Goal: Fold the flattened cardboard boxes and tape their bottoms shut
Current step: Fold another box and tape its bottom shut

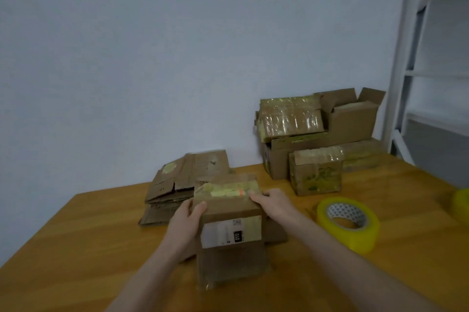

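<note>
The left hand (186, 220) is gripping the box (229, 225) by its left edge, thumb lying on top. The right hand (274, 204) is pressing fairly straight fingers onto the taped top at its right edge; its thumb is hidden. The box is standing between both hands on the table (76, 235). Flat cardboard (175, 190) is lying just beyond the left hand. A tape roll (360, 240) is sitting right of the right hand, and folded boxes (317, 139) are piling up beyond it.
</note>
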